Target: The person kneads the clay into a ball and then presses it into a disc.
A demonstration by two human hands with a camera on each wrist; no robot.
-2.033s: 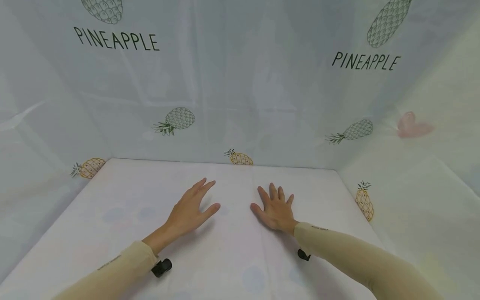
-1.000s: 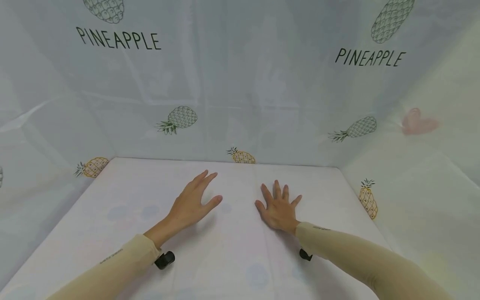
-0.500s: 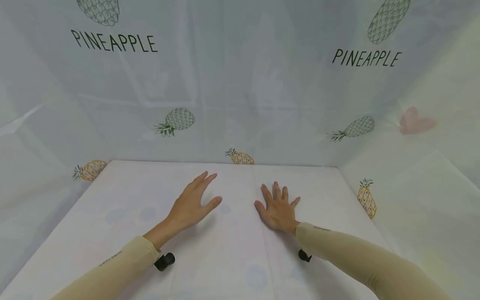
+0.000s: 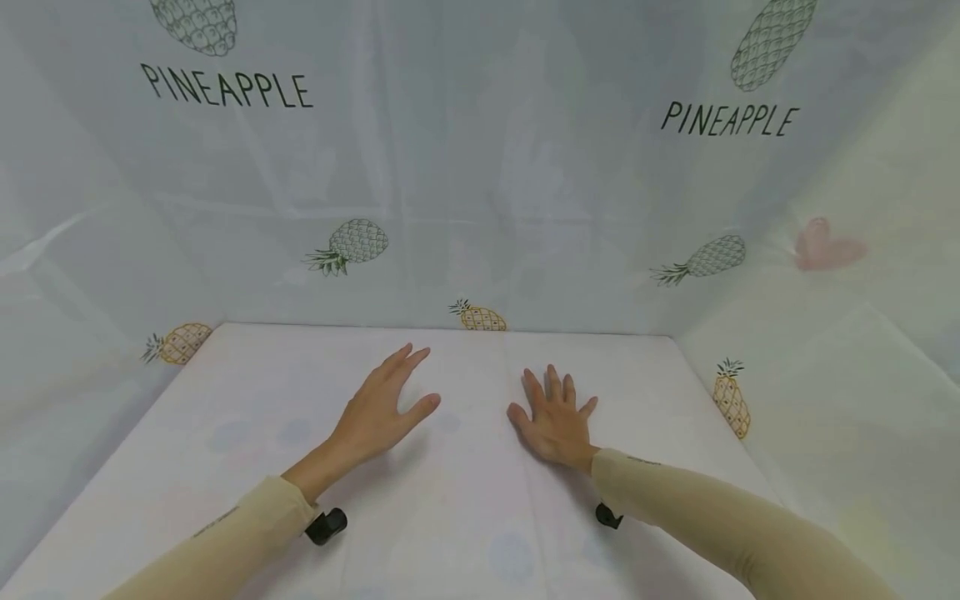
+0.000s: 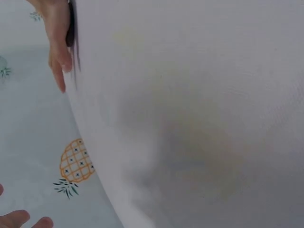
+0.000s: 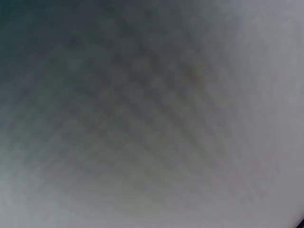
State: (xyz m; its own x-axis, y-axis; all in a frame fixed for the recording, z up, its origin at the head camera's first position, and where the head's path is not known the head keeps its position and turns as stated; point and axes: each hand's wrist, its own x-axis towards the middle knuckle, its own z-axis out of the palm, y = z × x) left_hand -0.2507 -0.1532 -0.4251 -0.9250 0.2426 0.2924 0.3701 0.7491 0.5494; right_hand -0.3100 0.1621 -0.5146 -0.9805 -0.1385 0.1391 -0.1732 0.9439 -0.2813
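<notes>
In the head view my left hand (image 4: 378, 412) is held over the white-covered table (image 4: 450, 517), thumb apart from the extended fingers, holding nothing. A shadow lies below it on the cover. To its right, my right hand (image 4: 557, 427) is palm down with fingers spread, on or just above the cover; contact cannot be made out. Nothing shows in its grasp. In the left wrist view, a few left fingertips (image 5: 16, 219) enter at the lower left, and the right hand (image 5: 56, 28) appears at the top left. The right wrist view is only a dark blur of surface.
A sheet (image 4: 480, 167) printed with pineapples and lettering stands behind the table and along both sides. Black wrist cameras hang under the left sleeve (image 4: 240, 521) and the right sleeve (image 4: 697, 500).
Over two seconds my right hand's fingers spread wider, its little finger swinging outward. My left hand shifts slightly farther from me. In the last half second both hands stay nearly still.
</notes>
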